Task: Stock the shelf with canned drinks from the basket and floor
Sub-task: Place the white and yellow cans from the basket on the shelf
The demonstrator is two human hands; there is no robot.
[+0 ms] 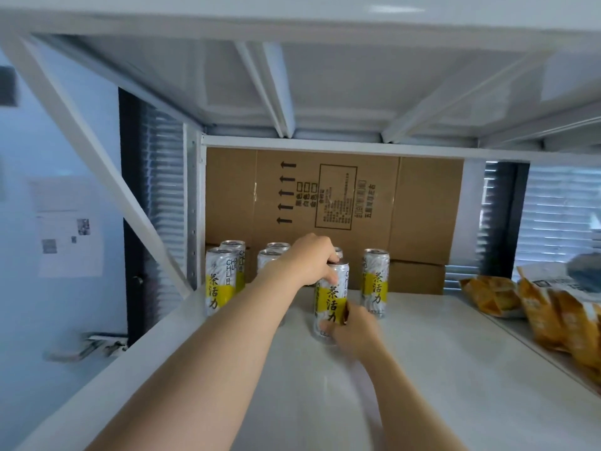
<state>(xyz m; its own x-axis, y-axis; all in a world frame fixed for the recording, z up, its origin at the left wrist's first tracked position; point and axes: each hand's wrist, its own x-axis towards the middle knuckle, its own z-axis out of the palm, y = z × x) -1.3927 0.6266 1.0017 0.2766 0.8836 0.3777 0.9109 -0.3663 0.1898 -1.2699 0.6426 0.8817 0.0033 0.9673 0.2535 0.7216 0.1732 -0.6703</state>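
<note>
As left hand [310, 262] grips its rim and right hand [354, 330] its base, the can [331, 296] reads 茶活力.

Cool, soft daylight filters through the window blinds [559, 216] as wide-angle distortion bends the shelf [455, 385] edges and the right hand [353, 330] blurs.

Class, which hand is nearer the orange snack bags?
Right. The right hand, low on the can, sits left of the snack bags; the left hand, atop the can, farther left.
</note>
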